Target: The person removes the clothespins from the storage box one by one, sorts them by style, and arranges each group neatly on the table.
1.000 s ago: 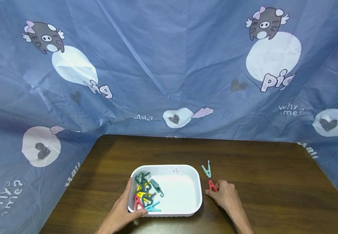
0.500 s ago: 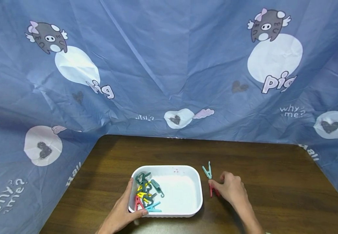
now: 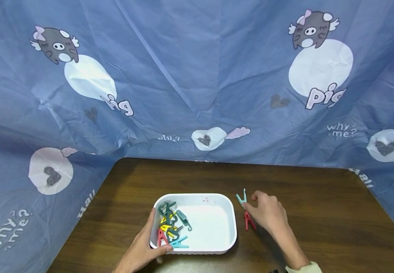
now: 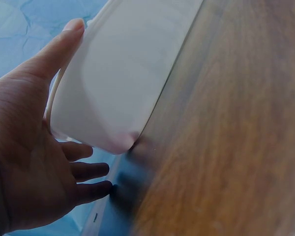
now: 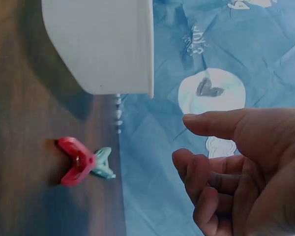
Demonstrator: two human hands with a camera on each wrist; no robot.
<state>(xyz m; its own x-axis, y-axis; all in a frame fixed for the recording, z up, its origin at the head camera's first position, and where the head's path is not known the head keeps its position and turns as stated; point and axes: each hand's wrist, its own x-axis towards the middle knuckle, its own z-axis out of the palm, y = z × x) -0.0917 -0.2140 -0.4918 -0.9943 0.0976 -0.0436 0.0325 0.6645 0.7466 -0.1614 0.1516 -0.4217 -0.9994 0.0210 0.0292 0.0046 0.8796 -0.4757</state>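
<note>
My left hand [image 3: 142,244] holds the near-left corner of a white plastic tray [image 3: 229,235], thumb on the front rim and index finger along the left side. In the left wrist view, its other fingers extend loosely below the tray wall. My right hand [image 3: 270,214] hovers to the right of two clothespins, its thumb and bent fingers apart with nothing between them. One is a red clothespin [image 3: 248,222], lying on the table; a pale green clothespin [image 3: 242,199] lies just beyond it, end to end. Right-hand fingertips overlap the pale green one in the head view.
Along the tray's left side lie several dark green clips [image 3: 183,219] with hooks, yellow clips [image 3: 165,228], a red clothespin [image 3: 162,236] and a light blue clothespin [image 3: 179,242]. A brown wooden table [image 3: 319,212] meets a blue printed cloth [image 3: 183,76] behind.
My right hand has let go of the red clothespin and moved away from me, toward the pale green one. The red clothespin has turned slightly. My left hand stays on the tray.
</note>
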